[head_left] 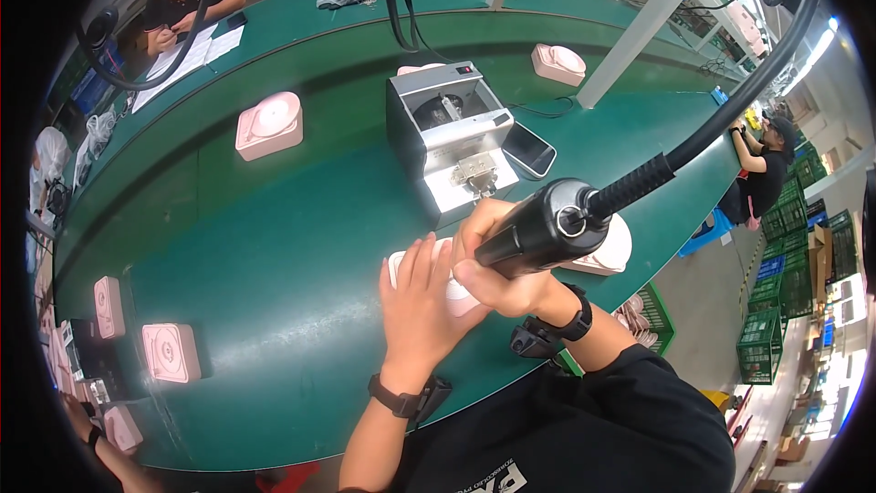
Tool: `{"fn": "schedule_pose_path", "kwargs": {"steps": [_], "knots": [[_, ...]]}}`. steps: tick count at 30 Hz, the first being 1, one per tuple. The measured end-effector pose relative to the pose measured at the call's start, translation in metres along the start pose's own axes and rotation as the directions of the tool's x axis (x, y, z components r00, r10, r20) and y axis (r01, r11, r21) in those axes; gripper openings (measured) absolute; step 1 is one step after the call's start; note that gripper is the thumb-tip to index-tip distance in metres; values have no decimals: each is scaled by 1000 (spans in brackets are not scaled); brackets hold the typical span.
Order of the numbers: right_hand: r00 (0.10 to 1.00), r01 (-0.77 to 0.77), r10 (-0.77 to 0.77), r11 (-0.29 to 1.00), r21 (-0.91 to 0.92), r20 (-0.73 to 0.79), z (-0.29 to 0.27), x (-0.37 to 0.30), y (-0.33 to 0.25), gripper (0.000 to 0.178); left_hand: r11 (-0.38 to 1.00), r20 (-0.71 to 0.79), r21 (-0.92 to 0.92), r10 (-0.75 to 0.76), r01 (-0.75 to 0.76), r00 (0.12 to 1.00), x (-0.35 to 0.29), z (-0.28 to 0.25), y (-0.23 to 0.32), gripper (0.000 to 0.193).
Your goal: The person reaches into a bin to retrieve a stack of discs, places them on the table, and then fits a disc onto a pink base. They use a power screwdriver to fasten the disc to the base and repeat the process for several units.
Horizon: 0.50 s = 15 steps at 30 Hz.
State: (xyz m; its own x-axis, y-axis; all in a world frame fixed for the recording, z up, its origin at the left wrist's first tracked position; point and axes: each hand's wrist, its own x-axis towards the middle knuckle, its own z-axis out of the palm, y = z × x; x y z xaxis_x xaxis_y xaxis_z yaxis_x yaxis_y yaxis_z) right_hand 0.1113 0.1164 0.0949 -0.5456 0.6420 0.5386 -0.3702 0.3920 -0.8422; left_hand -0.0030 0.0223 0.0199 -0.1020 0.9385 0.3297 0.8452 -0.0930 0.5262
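While right hand (507,287) grips a black corded tool (547,226), left hand (422,309), fingers extended, lies over a pink case (458,298) on the green table (274,283); green crate (666,318), at right, containing pink parts (636,318)

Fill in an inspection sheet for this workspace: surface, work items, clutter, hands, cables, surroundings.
Surface: green tabletop, glossy, reflecting light.
Work items: pink unit under the left hand; black cylindrical tool; grey machine ahead.
Clutter: phone beside the machine; other pink units spread about.
Hands: left lies over the unit, grip unclear; right hand has its fingers wrapped around the tool.
Cables: thick black cable runs from the tool toward upper right.
Surroundings: one person at upper left, another at right; green crates on the floor.
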Motion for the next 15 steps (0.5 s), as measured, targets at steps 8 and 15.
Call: {"fn": "schedule_pose_path", "kwargs": {"steps": [8, 15], "knots": [[999, 31, -28, 997, -74, 41, 0, 2, -1, 18, 1000, -13, 4, -13, 13, 1000, 0, 2, -1, 88], [999, 19, -21, 999, -48, -31, 2, 2, -1, 18, 1000, -1, -23, -3, 3, 1000, 1, -1, 0, 88]]}}
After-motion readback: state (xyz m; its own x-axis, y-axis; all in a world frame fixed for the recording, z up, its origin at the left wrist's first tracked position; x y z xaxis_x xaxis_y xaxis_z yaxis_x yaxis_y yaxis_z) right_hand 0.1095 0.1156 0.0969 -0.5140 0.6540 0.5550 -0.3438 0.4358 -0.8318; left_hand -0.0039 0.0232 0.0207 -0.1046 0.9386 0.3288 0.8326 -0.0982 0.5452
